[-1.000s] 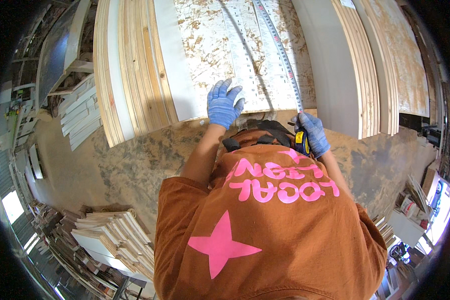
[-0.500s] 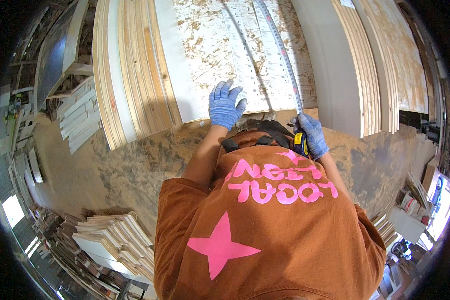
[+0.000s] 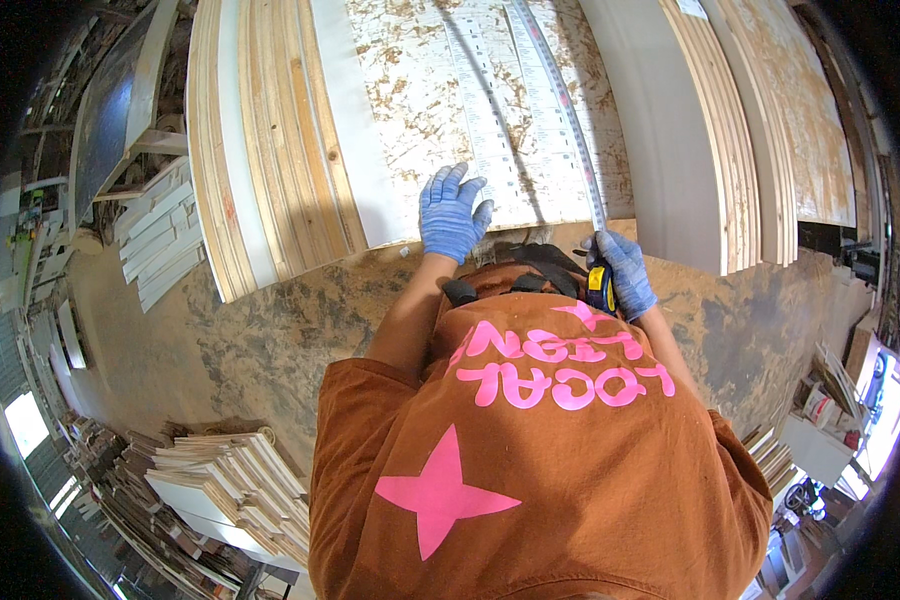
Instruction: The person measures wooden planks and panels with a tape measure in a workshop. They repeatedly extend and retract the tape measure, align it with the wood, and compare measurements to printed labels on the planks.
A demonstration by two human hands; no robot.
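Note:
My left hand [image 3: 453, 214], in a blue-grey glove, rests with its fingers spread on the near edge of a white, brown-stained work surface [image 3: 410, 110]. Over at the right, my gloved right hand [image 3: 622, 272] is closed round a yellow and black tape measure [image 3: 600, 288]. Its pulled-out blade [image 3: 568, 110] runs away from me across the surface to the top of the view. Printed paper strips [image 3: 545, 130] lie beside the blade, and a thin dark line, perhaps a shadow, slants over them. The blade's far end is out of view.
Stacked wooden boards [image 3: 285, 140] stand left of the surface, and more boards [image 3: 725, 150] stand at its right. White strips [image 3: 160, 230] are piled farther left. Behind me at the lower left lies a stack of cut panels [image 3: 235, 490]. The dusty floor [image 3: 270, 360] is patched with dark marks.
Hardly anything differs. Both hands keep their places, the right still gripping the tape measure, while the view of the boards and surface has shifted very slightly.

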